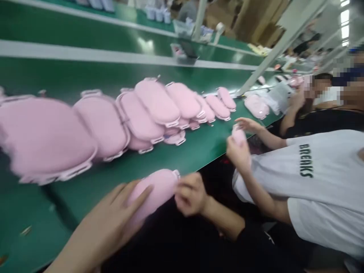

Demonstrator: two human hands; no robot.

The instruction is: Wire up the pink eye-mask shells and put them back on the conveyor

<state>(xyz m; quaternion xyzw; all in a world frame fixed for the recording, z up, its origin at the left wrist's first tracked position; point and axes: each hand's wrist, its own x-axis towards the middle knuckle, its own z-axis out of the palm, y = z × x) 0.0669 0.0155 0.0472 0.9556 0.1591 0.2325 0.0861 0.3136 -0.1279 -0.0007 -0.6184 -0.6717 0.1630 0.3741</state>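
Note:
My left hand [110, 216] is wrapped round a pink oval case [159, 187], its thumb lying across the smooth upper face. The case is held tilted over the near edge of the green table, and a small white tab shows at its far end. At that end is my right hand [190, 193], fingers curled in and pressed together, touching or very close to the tab. What they pinch is hidden and blurred. Beyond my hands, a long row of similar pink cases [102, 125] with white-edged tabs lies overlapping on the green table [142, 163].
A co-worker in a white shirt [321, 170] stands at the right, holding another small pink piece [239, 134]. Further along is one more person. A white post [264, 64] rises from the table. A clear box [183, 53] stands on the far side.

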